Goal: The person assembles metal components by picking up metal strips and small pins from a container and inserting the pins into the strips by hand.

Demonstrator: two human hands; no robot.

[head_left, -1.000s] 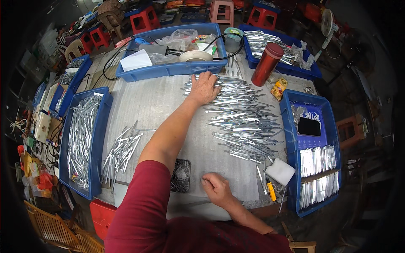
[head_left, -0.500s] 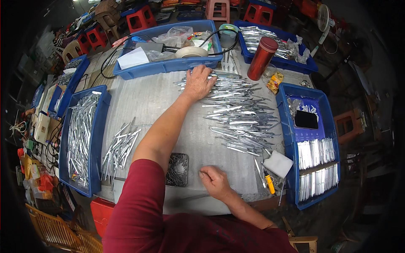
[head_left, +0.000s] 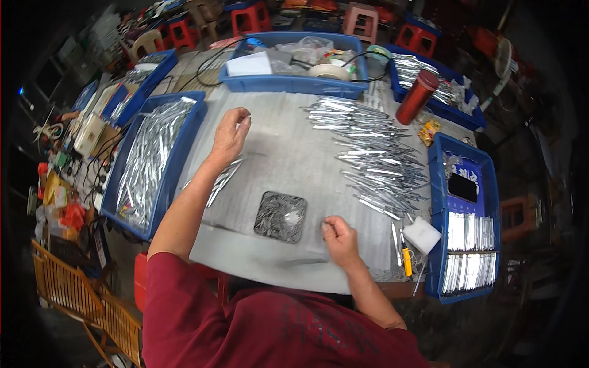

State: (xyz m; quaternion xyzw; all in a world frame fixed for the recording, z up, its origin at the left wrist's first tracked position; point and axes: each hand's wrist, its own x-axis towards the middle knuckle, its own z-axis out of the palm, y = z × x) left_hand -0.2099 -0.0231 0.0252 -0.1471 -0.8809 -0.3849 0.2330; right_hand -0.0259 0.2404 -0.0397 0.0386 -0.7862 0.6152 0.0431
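Note:
My left hand (head_left: pixel 231 135) is raised over the left part of the table, fingers bent and thumb a little apart, with nothing visible in it. Below it, partly hidden by my forearm, lies a small loose heap of silvery metal strips (head_left: pixel 225 181). My right hand (head_left: pixel 341 240) is closed near the front edge, thumb pressed to the fingers; whatever it may hold is too small to make out. Between my arms sits a dark square tray (head_left: pixel 257 229) of small thin metal pieces. Overlapping rows of flat, pointed metal strips (head_left: pixel 374 153) cover the table's right side.
Blue bins stand around: one of strips (head_left: pixel 200 105) at left, one of bags and a bowl (head_left: pixel 294 86) at the back, one with a phone (head_left: pixel 462 187) at right. Nearby are a red flask (head_left: pixel 418 98), a yellow-handled tool (head_left: pixel 407 260) and a white block (head_left: pixel 422 235).
My left hand has left the far rows of strips and swung left, above the loose heap. My right hand stays closed near the front edge. The whole view has shifted.

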